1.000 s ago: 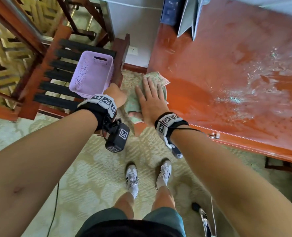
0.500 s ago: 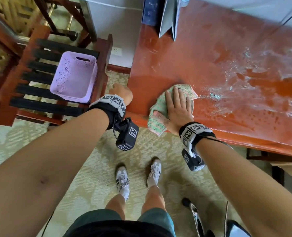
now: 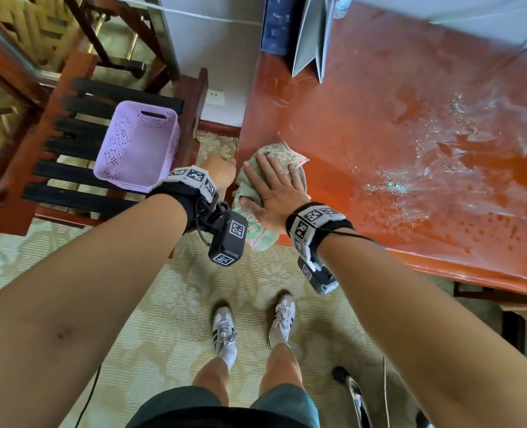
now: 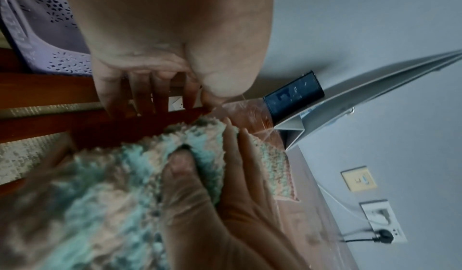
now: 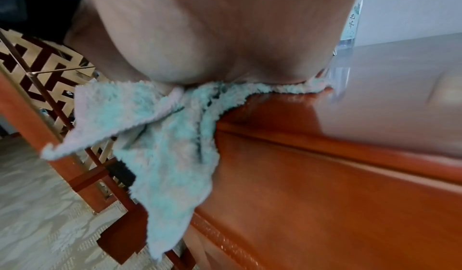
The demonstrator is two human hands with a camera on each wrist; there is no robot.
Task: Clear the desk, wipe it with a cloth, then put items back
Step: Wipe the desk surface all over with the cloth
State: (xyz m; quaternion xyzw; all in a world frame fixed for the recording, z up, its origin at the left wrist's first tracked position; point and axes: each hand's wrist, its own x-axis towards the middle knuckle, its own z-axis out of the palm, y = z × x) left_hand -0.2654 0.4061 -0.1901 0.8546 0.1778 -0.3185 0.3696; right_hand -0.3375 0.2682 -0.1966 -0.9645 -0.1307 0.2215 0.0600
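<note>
Your right hand (image 3: 274, 193) has slid the cloth (image 3: 257, 233) back to the desk (image 3: 379, 143) corner | flat, fingers spread | left hand (image 3: 220, 171) curled, holding nothing, beside that corner | press evenly, overlap strokes toward wet streaks.

Our right hand (image 3: 273, 193) lay on the cloth (image 3: 283, 156) at the desk's (image 3: 379, 143) near left corner.
We had the cloth hanging over the front edge, our left hand (image 3: 219, 171) just left of it off the desk. Further left, a basket (image 3: 138, 149) sat on a chair (image 3: 70, 125). Folders (image 3: 310, 32) stood at the desk's far edge.
</note>
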